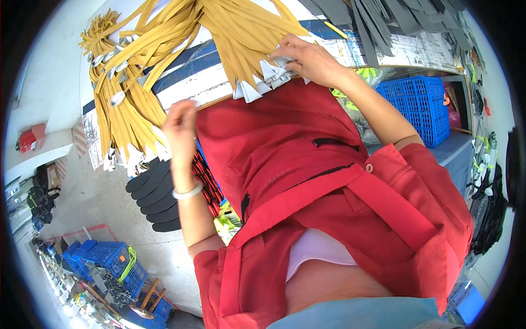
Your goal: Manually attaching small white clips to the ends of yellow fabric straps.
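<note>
Mustard-yellow webbing straps with white pointed tips lie fanned over a table and hang past its front edge. My right hand rests on the white tips of one bunch and pinches them at the table's edge. My left hand, with a white bracelet at the wrist, is raised beside a second bunch of yellow straps that hangs off the table's left side; its fingers are curled, and whether it grips a strap I cannot tell. My red shirt fills the middle of the view.
Grey straps lie at the table's far right. A blue plastic crate stands on a shelf below the table at the right. Black oval pieces hang at lower left. More blue crates sit on the floor.
</note>
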The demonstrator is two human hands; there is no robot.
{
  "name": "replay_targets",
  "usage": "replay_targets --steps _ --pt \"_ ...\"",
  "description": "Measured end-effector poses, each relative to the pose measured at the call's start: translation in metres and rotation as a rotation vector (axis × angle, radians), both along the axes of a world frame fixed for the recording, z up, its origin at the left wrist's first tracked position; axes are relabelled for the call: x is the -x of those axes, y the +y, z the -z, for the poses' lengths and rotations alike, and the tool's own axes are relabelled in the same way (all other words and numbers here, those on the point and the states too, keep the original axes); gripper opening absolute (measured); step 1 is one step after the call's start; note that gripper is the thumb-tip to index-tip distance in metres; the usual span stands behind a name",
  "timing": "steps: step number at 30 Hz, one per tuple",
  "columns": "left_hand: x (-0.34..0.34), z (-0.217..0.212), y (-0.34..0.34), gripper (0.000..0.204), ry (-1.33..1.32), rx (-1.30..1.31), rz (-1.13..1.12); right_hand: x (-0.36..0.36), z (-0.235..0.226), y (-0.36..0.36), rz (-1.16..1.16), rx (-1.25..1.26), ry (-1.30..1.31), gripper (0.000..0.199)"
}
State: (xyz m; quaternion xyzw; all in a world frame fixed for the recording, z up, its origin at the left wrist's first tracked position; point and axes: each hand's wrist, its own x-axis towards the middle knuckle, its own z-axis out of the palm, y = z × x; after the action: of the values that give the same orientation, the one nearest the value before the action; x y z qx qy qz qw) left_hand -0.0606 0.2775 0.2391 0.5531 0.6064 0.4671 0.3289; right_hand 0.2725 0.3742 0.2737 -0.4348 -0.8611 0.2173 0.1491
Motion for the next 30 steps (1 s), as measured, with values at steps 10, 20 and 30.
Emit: replay_targets --steps 10,20,30 --pt "-0.124 -0.026 0.040 0.023 0.073 -0.220 0.313 0.022 -0.013 -0.009 0.079 0.140 0.442 0.016" --pt "-0.104 -0.027 0.061 0.020 -0.066 -0.155 0.412 0.036 -0.007 0.000 0.017 0.613 0.819 0.013" --pt "-0.072 -0.033 0.076 0.012 -0.675 0.069 0.436 0.060 -0.020 0.035 -0.202 0.684 0.737 0.019"
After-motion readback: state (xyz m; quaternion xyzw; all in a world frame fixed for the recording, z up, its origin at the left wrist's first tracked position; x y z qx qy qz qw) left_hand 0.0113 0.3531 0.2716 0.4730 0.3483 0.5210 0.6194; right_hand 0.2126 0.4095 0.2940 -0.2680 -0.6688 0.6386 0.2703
